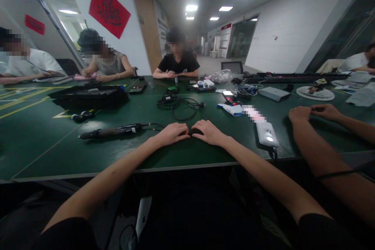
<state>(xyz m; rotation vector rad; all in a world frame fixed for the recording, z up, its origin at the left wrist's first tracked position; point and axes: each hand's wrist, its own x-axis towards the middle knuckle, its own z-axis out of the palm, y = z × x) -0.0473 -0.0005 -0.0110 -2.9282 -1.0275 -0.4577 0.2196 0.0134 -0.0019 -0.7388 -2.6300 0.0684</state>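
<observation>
My left hand [175, 133] rests on the green table [187, 154] near its front edge, fingers loosely bent and the thumb apart from them, nothing seen inside. Facing it across a small gap, my right hand [208, 133] lies in a similar curved pose, also with no object showing. Left of my left hand lies a black electric screwdriver [111, 131], its cord running behind that hand. A coiled black power cord with an adapter [168, 99] sits beyond both hands. To the right of my right hand is a white handheld device [266, 133] with a lit spot.
A black tray-like housing [89, 94] stands at the left. Blue-and-white packaging [231, 109], a round white fan grille [315, 93] and a white box [274, 93] lie toward the right. A co-worker's hands [300, 114] are close on my right; several people sit across the table.
</observation>
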